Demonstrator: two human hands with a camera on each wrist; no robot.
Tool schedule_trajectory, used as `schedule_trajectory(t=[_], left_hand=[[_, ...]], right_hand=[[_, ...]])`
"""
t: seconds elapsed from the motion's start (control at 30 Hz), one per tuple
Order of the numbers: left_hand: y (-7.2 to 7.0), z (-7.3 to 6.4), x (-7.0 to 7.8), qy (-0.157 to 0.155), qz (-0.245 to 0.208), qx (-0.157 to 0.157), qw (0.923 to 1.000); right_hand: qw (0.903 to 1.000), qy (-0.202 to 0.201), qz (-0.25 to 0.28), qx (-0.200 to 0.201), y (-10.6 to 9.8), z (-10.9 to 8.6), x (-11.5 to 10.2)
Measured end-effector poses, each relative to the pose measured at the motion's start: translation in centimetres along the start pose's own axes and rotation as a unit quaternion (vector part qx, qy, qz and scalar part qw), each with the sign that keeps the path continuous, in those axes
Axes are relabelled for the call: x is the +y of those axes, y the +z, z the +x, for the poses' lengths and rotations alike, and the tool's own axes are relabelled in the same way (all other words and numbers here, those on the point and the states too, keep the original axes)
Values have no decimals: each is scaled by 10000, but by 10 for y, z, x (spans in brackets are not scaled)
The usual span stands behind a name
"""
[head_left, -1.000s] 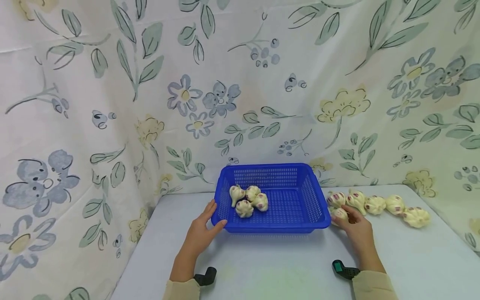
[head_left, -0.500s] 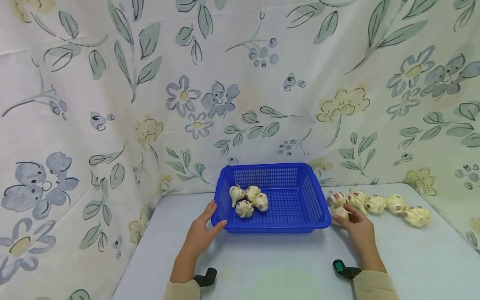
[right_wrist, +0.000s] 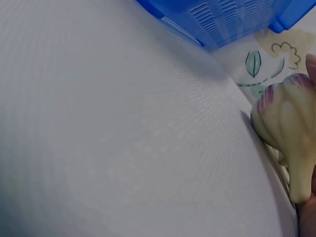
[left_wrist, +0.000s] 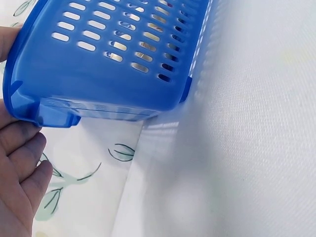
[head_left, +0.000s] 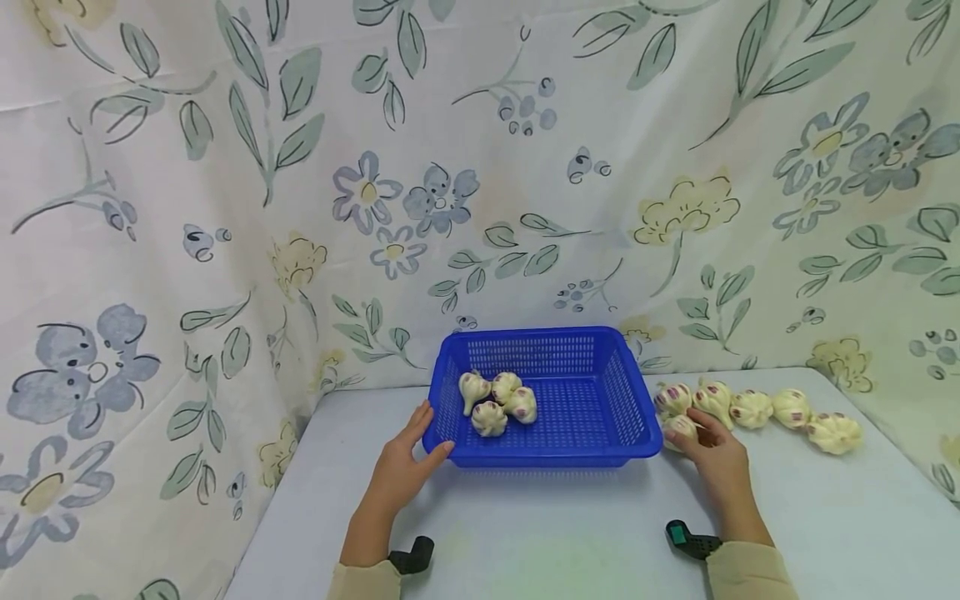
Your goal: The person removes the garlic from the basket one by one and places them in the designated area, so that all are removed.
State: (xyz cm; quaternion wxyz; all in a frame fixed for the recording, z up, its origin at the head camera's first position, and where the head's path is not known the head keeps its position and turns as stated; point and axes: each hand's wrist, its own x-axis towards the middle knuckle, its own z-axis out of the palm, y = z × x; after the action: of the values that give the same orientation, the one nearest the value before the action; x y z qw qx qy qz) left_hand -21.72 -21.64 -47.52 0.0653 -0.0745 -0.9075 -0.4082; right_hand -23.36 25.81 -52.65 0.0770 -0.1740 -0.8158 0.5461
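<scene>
In the head view my left hand (head_left: 401, 468) holds the front left corner of a blue plastic basket (head_left: 540, 457), thumb at the front rim and fingers along the left side. The left wrist view has the basket's slotted wall (left_wrist: 98, 69) close up, with the fingers (left_wrist: 29, 153) at the rim corner. Several cream and purple garlic bulbs (head_left: 489, 418) lie in the basket's left half. To the right of the basket, my right hand (head_left: 722, 467) grips another garlic bulb (head_left: 681, 432). Its stem points downward in the right wrist view, where most of that hand is cut off.
A row of several more garlic bulbs (head_left: 750, 410) runs rightward on the white table (head_left: 540, 533), just behind and beside my right hand. A floral curtain (head_left: 480, 208) hangs behind the table and along its sides.
My right hand has shifted very slightly to the right on the garlic bulb since a second ago. The left hand, the basket and the bulbs in it stay put.
</scene>
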Motion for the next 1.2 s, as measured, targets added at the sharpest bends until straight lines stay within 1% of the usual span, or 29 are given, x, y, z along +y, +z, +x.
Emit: schedule_trajectory(t=[0.17, 0.3, 0.43, 0.6, 0.67, 0.77, 0.9, 1.03, 1.2], left_hand=[[0, -1, 1, 155, -16, 34, 9999], [1, 1, 1, 207, -16, 42, 9998], [1, 1, 2, 201, 11, 50, 9998], [0, 2, 3, 189, 34, 55, 9998], [-1, 2, 4, 138, 40, 52, 9999], [-1, 2, 4, 51, 38, 26, 10000], [-2, 2, 2, -41, 48, -3, 10000], [-2, 3, 1, -20, 53, -17, 10000], [-3, 1, 2, -43, 7, -83, 10000]], right_hand=[[10000, -33, 65, -20, -3, -2, -4], [9997, -42, 240, 36, -6, -5, -10], [9987, -31, 483, 186, -7, -7, -19], [9974, -72, 615, 358, -7, -11, -36], [9971, -96, 663, 350, -7, -12, -44], [9957, -309, 790, 367, -4, -16, -60], [9915, -878, 907, 315, 5, -23, -81], [9862, -1367, 931, 9, 20, -27, -98], [9836, -1736, 328, -365, 38, -25, -108]])
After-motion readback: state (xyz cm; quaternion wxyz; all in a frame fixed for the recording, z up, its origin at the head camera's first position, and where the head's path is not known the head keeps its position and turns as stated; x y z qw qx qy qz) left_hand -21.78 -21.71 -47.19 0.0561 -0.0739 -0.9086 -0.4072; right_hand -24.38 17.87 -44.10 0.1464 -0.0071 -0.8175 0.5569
